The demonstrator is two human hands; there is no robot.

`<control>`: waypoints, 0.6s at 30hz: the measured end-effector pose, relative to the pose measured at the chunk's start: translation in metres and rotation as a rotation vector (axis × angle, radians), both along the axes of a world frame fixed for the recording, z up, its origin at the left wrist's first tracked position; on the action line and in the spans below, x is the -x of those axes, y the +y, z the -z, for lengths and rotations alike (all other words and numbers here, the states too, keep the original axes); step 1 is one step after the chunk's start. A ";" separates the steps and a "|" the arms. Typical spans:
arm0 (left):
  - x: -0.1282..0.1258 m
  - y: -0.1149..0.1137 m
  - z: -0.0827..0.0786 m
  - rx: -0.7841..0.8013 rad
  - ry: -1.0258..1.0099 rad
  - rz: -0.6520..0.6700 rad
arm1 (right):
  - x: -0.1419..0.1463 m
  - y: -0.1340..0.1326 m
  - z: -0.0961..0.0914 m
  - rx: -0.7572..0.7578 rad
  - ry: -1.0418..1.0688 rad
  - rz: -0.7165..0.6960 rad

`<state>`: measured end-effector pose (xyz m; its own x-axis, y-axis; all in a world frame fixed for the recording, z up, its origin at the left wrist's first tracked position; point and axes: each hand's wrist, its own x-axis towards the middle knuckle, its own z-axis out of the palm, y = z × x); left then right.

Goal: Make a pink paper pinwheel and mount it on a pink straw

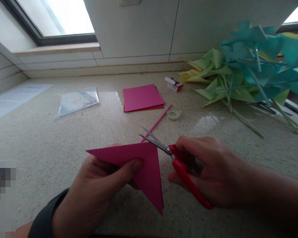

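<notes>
Holding: left hand (96, 188) fingers pinch the paper (147, 167), thumb on top.
Blades: parted; right hand (211, 172) fingers clasp the scissors (182, 170).
Feel: light, floppy (creases easily); best pinched near the blades.

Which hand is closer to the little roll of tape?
Right. The right hand, holding the red scissors, is just this side of the tape roll; the left hand, pinching the pink paper triangle, is farther away, down to its left.

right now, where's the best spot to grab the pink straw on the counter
I'd pinch the pink straw at its far end beside the tape roll, from above: it lies flat, and its near end runs behind the scissors and folded paper.
</notes>
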<state>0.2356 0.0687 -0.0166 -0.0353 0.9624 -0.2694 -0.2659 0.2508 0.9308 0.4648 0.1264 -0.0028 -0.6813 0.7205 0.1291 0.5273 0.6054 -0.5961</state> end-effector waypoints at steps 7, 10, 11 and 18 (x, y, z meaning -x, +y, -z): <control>0.001 0.000 0.001 -0.003 -0.017 0.020 | -0.001 -0.001 0.002 -0.013 -0.016 0.012; 0.002 0.000 0.001 -0.001 -0.014 0.030 | -0.002 -0.001 0.002 -0.015 -0.027 0.011; 0.002 0.001 0.001 -0.004 -0.016 0.030 | -0.002 -0.001 0.002 -0.011 -0.027 0.012; 0.002 0.001 0.003 -0.019 -0.024 0.043 | -0.001 0.000 0.001 0.005 -0.046 0.016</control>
